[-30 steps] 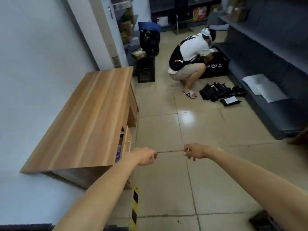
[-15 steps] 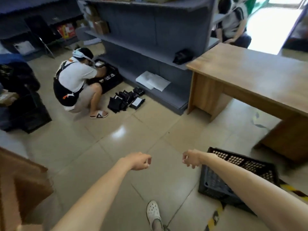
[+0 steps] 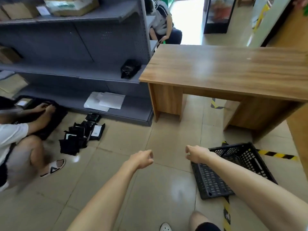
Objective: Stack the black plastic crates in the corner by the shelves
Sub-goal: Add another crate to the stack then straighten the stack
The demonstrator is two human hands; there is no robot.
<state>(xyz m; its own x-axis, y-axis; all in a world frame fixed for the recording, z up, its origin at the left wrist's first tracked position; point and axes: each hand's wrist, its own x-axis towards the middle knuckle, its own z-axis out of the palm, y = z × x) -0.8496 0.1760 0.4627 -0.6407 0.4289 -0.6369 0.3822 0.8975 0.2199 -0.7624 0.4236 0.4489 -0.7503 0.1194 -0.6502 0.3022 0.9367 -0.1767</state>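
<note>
At your far left a person crouches [image 3: 15,144] on the tiled floor [image 3: 116,177] with both hands on the rim of a black crate [image 3: 48,124] set against the foot of the grey shelves [image 3: 71,47]. Just right of that crate a heap of black packets [image 3: 81,132] lies on the floor, and white sheets [image 3: 105,101] rest on the lowest shelf behind them. One more black packet [image 3: 130,69] sits on the middle shelf, close to the end of the wooden worktop [image 3: 225,70]. Cardboard boxes [image 3: 70,5] fill the top shelf, and a second person sits [image 3: 163,22] beyond the shelf end.

Your left hand [image 3: 141,159] hangs over bare floor, its grip narrow: fingers loosely curled, holding nothing. Your right hand [image 3: 195,153] is just beside it, fingers likewise loosely curled and empty, held above the near-left corner of the black plastic crate [image 3: 216,182]; whether it touches that rim you cannot tell. This crate stands on the floor in front of the worktop, open side up, over a strip of yellow-and-black tape [image 3: 276,154]
</note>
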